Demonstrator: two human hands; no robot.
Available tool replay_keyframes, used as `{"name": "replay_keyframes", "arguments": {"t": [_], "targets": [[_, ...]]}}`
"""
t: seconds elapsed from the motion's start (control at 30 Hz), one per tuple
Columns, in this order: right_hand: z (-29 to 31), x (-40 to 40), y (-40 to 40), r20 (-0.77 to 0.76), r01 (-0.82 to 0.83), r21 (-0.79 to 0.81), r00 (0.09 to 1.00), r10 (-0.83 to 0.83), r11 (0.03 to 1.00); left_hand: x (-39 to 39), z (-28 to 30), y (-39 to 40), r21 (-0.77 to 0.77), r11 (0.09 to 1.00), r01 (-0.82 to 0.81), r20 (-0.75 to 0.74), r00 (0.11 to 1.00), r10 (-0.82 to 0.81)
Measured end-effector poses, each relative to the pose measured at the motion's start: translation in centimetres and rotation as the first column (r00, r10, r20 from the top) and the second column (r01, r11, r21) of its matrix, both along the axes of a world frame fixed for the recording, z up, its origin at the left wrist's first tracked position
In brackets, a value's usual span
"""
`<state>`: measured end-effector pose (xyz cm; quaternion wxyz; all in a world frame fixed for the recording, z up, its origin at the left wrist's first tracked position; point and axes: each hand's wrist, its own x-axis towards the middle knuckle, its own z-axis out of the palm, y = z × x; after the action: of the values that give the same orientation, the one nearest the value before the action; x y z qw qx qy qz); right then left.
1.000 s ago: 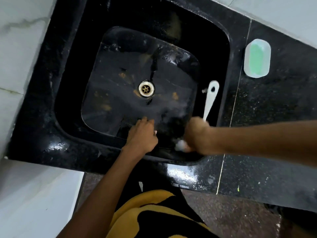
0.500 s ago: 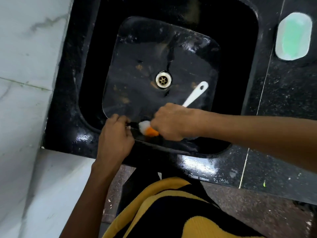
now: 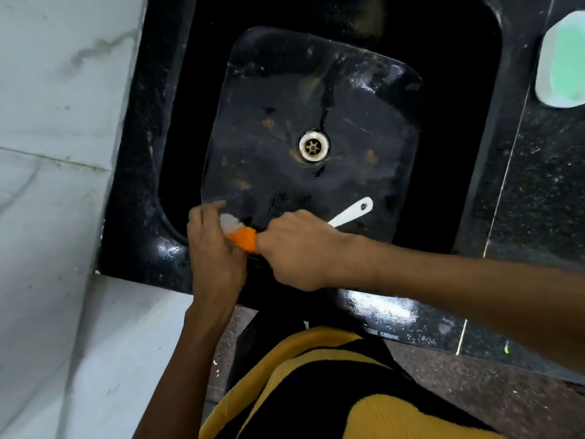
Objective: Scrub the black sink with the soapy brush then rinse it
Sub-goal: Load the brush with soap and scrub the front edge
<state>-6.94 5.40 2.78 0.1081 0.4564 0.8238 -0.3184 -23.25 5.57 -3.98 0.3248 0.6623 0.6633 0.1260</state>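
The right hand (image 3: 297,248) grips a white-handled brush (image 3: 349,213), its orange and white bristles touching the left hand (image 3: 212,248). Both hands sit at the near edge of the black sink (image 3: 316,99), the drain (image 3: 313,147) just beyond them.

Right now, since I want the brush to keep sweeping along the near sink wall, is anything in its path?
Yes: the left hand rests on the near rim of the sink, directly beside the brush bristles held by the right hand.

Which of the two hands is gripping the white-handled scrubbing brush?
The right hand, reaching in from the right, is closed around the white-handled brush. The left hand only rests on the black sink rim beside the orange and white bristles.
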Motion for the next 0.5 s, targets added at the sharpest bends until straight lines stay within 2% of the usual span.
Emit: {"name": "replay_keyframes", "arguments": {"t": [0.1, 0.23, 0.3, 0.4, 0.5], "targets": [[-0.5, 1.9, -0.8, 0.055, -0.077, 0.031, 0.996, 0.076, 0.997, 0.0, 0.1, 0.3, -0.022, 0.999, -0.023, -0.004, 1.000, 0.023], [-2.4, 7.3, -3.7, 0.271, -0.134, -0.160, 0.947, 0.174, 0.978, 0.2, 0.6, 0.1, -0.020, 0.999, 0.049, -0.088, 0.995, -0.051], [-3.0, 7.8, -3.8, 0.250, -0.110, -0.174, 0.956, 0.152, 0.979, -0.1, 1.1, 0.1, 0.005, 1.000, 0.029, -0.152, 0.988, -0.028], [-4.0, 5.4, -1.4, 0.153, -0.010, -0.130, 0.988, 0.030, 0.992, -1.0, 1.8, 0.3, 0.072, 0.997, -0.023, -0.252, 0.967, 0.041], [-6.6, 1.1, 1.7, 0.033, 0.079, -0.075, 0.996, -0.077, 0.994, -2.0, 2.1, 0.6, 0.109, 0.992, -0.065, -0.275, 0.957, 0.093]]}}
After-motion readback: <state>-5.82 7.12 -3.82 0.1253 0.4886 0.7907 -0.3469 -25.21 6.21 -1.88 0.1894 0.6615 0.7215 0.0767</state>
